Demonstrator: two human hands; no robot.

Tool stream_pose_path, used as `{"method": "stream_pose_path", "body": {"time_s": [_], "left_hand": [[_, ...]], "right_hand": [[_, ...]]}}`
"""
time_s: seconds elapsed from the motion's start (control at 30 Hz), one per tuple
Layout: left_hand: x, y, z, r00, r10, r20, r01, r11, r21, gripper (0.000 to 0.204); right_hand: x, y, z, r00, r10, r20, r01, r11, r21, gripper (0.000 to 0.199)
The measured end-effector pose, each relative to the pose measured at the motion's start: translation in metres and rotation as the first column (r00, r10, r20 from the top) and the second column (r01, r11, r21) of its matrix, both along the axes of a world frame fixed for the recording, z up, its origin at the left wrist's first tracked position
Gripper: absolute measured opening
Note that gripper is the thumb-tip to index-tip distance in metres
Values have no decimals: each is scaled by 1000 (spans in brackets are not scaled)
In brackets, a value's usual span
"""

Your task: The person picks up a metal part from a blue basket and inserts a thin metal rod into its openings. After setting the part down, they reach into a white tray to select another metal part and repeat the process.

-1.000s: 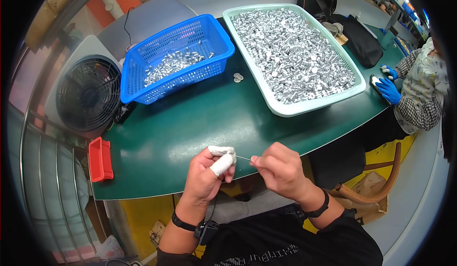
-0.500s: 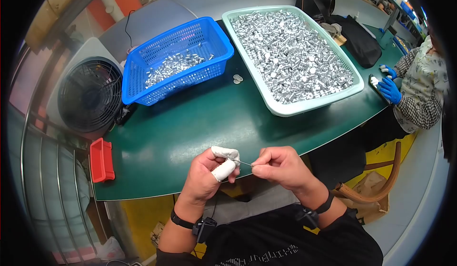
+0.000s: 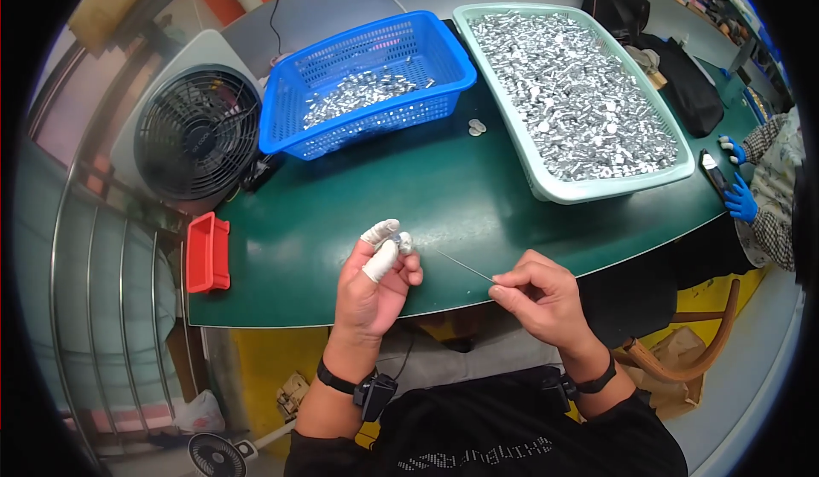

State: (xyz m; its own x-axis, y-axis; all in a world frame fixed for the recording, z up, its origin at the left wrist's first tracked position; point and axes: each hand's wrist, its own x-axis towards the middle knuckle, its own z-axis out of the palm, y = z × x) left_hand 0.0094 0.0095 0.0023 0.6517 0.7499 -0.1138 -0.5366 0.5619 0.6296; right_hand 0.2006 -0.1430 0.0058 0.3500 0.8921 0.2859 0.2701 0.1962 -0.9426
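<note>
My left hand [image 3: 369,282] is raised over the near edge of the green table, with white finger covers on the thumb and two fingers. A small silvery metal part [image 3: 396,239] shows between those covered tips; its exact shape is too small to make out. To its right, my bare right hand [image 3: 543,299] pinches the end of a thin metal rod [image 3: 465,266] between thumb and forefinger. The rod slants up and left, its free tip a short way from the left fingers and not touching them.
Beyond my hands stand a blue basket [image 3: 290,146] and a larger pale green basket [image 3: 570,191], both holding small metal parts. Metal discs [image 3: 476,127] lie between them. A red bin [image 3: 207,253] and a fan [image 3: 198,131] are at left. At right, a co-worker's blue-gloved hand [image 3: 740,200] is near a dark device.
The rod has come away from my left fingers as my right hand drew back to the right. My left hand has risen slightly. The whole view has shifted.
</note>
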Motion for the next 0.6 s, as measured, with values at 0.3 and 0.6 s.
{"method": "stream_pose_path", "body": {"time_s": [0.3, 0.6], "left_hand": [[-5, -4, -18, 984, -127, 120, 142, 982, -121, 31], [1, -11, -18, 976, -196, 93, 212, 953, -216, 39]], "right_hand": [[-16, 8, 3, 999, 29, -38, -29, 1000, -10, 8], [-19, 12, 5, 999, 14, -30, -14, 1000, -2, 6]]}}
